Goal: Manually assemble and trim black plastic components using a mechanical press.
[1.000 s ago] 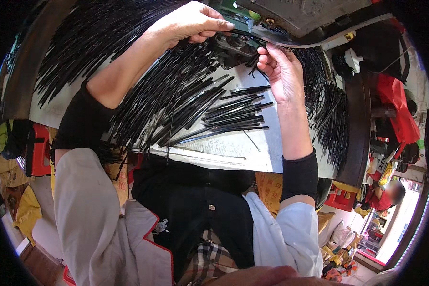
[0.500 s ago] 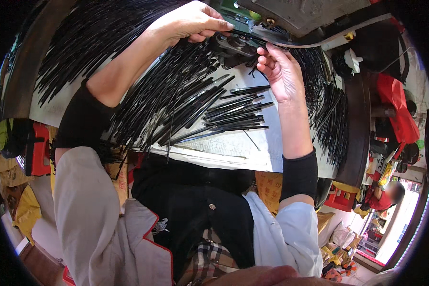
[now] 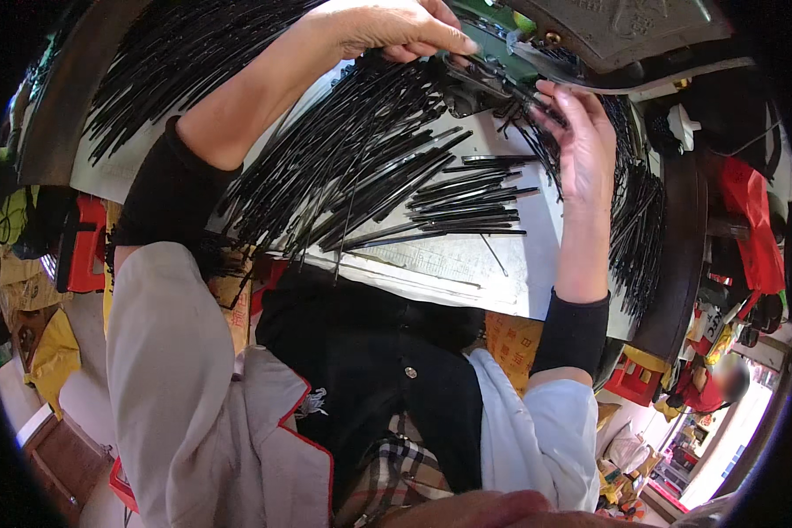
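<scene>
Two bare hands reach up to the top of your view. Your left hand (image 3: 405,26) pinches one end of a black strip (image 3: 512,84) between thumb and fingers; your right hand (image 3: 583,136) curls at the other end, blurred, so how tightly its fingers close cannot be told. The strip slants between them, right by a dark metal fixture (image 3: 466,99), below a grey machine (image 3: 625,31). Keeping it straight and supported at both ends, fingertips clear of the metal, would likely serve you best. Loose strips (image 3: 475,198) fan across the white table (image 3: 528,286). Beyond it sit a red bin (image 3: 632,380), right, and a yellow bag (image 3: 55,354), left; their contents are unclear.
</scene>
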Motion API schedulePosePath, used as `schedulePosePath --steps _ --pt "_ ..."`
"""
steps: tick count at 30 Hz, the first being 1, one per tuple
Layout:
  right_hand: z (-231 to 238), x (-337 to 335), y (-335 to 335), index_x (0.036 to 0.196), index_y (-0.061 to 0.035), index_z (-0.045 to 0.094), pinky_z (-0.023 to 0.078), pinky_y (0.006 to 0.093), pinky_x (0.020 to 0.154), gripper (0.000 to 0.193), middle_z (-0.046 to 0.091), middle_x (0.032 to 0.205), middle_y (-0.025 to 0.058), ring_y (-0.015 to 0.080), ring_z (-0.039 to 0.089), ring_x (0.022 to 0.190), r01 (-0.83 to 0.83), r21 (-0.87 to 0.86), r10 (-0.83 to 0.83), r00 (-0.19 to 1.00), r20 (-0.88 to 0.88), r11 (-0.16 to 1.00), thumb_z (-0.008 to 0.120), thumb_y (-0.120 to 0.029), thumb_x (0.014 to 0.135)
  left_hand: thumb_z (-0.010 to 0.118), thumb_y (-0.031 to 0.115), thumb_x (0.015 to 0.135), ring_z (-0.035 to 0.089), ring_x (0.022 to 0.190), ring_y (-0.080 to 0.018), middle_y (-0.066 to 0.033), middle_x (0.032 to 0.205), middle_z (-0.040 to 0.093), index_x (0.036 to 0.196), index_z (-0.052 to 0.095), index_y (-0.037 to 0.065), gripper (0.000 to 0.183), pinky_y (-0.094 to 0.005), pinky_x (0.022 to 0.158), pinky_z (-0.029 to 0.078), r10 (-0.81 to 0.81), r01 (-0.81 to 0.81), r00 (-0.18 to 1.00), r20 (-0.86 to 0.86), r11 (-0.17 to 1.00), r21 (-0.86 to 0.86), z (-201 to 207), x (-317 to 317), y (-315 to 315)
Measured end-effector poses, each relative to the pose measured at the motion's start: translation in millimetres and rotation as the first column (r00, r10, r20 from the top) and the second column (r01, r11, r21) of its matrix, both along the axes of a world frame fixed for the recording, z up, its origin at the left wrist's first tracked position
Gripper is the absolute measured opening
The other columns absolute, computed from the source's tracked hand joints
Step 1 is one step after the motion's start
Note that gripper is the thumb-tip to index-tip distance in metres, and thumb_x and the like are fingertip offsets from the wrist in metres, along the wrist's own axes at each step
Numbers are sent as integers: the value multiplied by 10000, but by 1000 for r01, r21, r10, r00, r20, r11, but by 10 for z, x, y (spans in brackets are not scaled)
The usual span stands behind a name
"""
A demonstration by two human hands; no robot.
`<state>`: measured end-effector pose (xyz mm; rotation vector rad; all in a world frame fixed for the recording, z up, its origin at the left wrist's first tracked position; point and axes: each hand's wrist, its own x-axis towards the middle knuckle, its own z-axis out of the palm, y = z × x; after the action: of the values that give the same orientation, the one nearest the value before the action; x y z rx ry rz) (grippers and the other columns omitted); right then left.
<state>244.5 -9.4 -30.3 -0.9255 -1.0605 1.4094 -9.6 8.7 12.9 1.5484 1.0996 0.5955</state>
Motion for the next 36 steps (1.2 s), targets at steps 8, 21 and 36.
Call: schedulePosePath --steps 8,21,36 --pt "60 -332 -338 981 -24 633 483 265 663 221 648 775 102 210 623 673 -399 356 -117 511 852 845 629 -121 782 630 285 824 366 392 -31 33 488 429 860 648 -16 304 -179 353 253 -137 141 988 -73 988 59 -250 62 -126" --pt "62 -213 -168 1098 28 551 494 210 619 435 652 810 134 134 631 655 -397 -154 420 772 476 905 482 -352 900 605 249 725 596 581 -276 -151 692 630 790 659 7 256 -327 603 478 162 270 773 -613 791 550 -125 -171 -150" --pt "112 -223 -259 958 -31 601 362 149 540 176 634 732 20 29 516 610 -401 -260 475 678 561 879 591 -138 819 575 254 792 567 595 -146 -108 695 614 896 641 -44 323 -257 546 453 133 -33 898 -421 971 236 106 -298 -200"
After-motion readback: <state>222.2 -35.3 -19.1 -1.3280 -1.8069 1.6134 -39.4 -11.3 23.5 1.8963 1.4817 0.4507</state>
